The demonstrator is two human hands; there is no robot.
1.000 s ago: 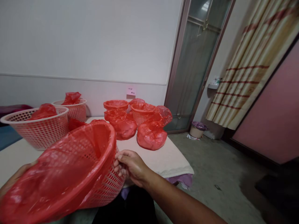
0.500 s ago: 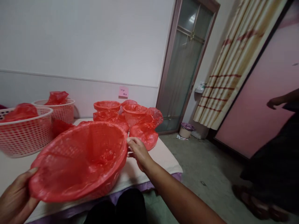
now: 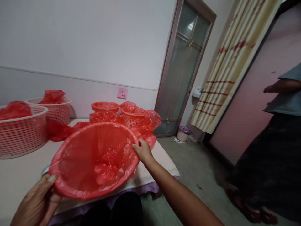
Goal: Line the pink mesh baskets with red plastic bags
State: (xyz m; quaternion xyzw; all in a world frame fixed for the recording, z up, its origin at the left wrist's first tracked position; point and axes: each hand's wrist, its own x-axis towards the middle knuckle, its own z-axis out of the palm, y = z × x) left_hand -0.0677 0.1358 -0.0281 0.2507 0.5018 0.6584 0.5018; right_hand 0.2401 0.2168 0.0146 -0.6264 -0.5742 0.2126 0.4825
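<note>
While the lined basket [image 3: 94,150] is gripped at opposite sides of its rim by the left hand [image 3: 39,199] and right hand [image 3: 143,151], tilted over the near edge of the cream cloth [image 3: 18,179], its red liner [image 3: 107,171] could be dislodged by uneven pulling.

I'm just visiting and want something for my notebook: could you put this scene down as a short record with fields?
Held item: basket lined with a thin red bag, its mouth tilted toward the camera
Left hand: gripping the rim, thumb on top
Right hand: gripping the rim's opposite side
Left side: two white baskets, red plastic showing in each
Behind: more red-lined baskets
Wall: pink note, writing too small to read
Floor: bin with purple liner
Others: one person standing at right
</note>
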